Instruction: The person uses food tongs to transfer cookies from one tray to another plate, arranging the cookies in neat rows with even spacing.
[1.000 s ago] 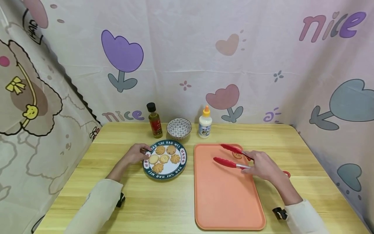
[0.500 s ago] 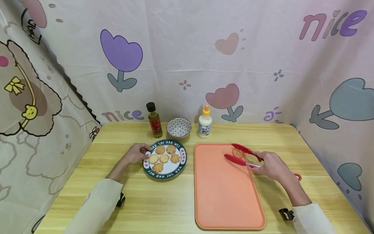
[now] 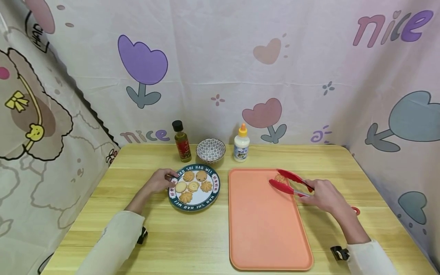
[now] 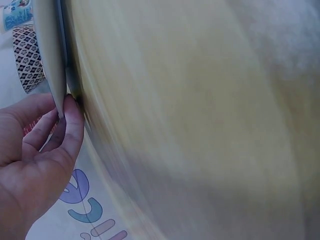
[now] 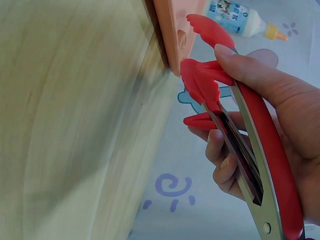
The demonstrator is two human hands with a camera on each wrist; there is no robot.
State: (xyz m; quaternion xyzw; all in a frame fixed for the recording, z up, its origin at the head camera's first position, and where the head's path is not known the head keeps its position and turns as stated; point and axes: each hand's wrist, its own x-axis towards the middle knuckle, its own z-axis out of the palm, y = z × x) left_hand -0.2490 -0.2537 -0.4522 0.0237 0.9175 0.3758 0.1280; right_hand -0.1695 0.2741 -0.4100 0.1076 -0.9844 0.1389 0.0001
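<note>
My left hand [image 3: 159,181] pinches the left rim of a round plate [image 3: 192,207] with a dark green patterned border. Several cookies [image 3: 193,186] lie on that plate; in the left wrist view, thumb and fingers [image 4: 74,125] meet at its edge. My right hand [image 3: 324,195] grips red-tipped metal tongs [image 3: 282,186], with the thumb on one arm and curled fingers on the other. Spread apart, the tong tips stand on either side of a single cookie [image 3: 280,178] at the top right corner of the orange tray [image 3: 268,229].
Behind the plate stand a dark-capped bottle [image 3: 183,145] with a red label and a small patterned bowl [image 3: 211,151]. A white squeeze bottle [image 3: 241,147] with a yellow-orange cap is behind the tray. A printed cloth [image 3: 213,46] hangs behind the wooden table [image 3: 165,248].
My right hand has carried the tongs rightward, and their tips went from left of the tray's cookie to around it. The left hand stays on the plate's rim.
</note>
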